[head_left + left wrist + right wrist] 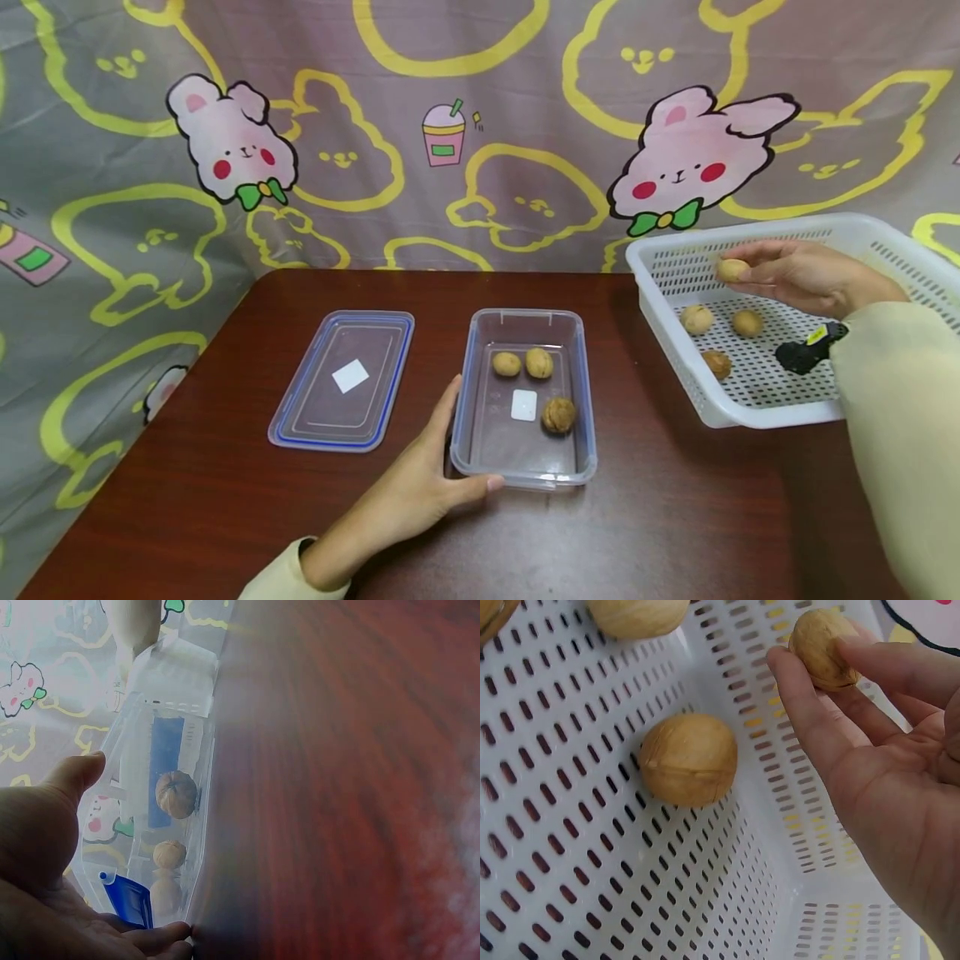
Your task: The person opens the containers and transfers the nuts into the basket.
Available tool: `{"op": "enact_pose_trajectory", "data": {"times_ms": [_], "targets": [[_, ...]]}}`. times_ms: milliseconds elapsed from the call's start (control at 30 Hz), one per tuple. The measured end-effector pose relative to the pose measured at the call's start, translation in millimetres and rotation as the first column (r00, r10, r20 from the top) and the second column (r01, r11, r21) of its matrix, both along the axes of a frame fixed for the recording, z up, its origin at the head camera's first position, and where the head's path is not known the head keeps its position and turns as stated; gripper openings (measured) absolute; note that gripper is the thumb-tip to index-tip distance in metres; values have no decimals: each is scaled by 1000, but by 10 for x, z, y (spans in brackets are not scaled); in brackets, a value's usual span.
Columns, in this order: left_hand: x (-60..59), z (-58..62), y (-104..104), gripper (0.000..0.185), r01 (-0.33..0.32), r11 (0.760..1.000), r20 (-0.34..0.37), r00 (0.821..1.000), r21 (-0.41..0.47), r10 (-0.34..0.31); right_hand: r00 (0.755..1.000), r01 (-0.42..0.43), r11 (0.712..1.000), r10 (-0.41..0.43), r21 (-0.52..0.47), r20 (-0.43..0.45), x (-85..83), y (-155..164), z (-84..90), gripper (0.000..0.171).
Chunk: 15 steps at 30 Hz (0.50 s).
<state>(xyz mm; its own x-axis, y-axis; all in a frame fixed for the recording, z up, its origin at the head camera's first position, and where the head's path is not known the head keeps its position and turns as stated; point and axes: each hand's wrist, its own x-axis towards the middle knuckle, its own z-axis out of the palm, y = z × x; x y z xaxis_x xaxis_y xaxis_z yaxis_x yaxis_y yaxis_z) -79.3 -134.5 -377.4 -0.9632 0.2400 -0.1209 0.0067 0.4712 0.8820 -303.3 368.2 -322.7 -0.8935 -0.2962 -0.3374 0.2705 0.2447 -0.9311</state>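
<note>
My right hand [780, 275] hovers inside a white perforated basket [757, 407] at the right and pinches a walnut [732, 269] between thumb and fingertips. The right wrist view shows that held walnut [823, 646] in my right hand [870, 765], above a loose walnut [688, 759] on the basket floor [615, 892]. Three more walnuts [697, 318] lie in the basket. A clear plastic box [525, 479] in the middle holds three walnuts [558, 414]. My left hand [420, 487] rests against the box's near left corner, fingers straight. Through the box wall [180, 735] the left wrist view shows walnuts [176, 794] beside my left hand [45, 855].
The box's clear lid [345, 379] with a blue rim lies flat to the left on the dark wooden table [675, 517]. A cartoon-print cloth [480, 125] hangs behind. A black wrist strap [806, 350] sits on my right sleeve.
</note>
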Motion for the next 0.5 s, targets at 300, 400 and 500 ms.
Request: {"op": "enact_pose_trajectory", "data": {"times_ms": [300, 400, 500], "targets": [[-10, -9, 2, 128, 12, 1000, -9, 1000, 2, -12, 991, -130, 937, 131, 324, 20, -94, 22, -89, 39], [-11, -5, -4, 128, 12, 1000, -5, 1000, 4, -12, 986, -151, 913, 164, 380, -2, -110, -12, -98, 35], [-12, -3, -10, 128, 11, 1000, -3, 1000, 2, -11, 986, -146, 899, 167, 414, -14, -121, -49, -107, 34]]}}
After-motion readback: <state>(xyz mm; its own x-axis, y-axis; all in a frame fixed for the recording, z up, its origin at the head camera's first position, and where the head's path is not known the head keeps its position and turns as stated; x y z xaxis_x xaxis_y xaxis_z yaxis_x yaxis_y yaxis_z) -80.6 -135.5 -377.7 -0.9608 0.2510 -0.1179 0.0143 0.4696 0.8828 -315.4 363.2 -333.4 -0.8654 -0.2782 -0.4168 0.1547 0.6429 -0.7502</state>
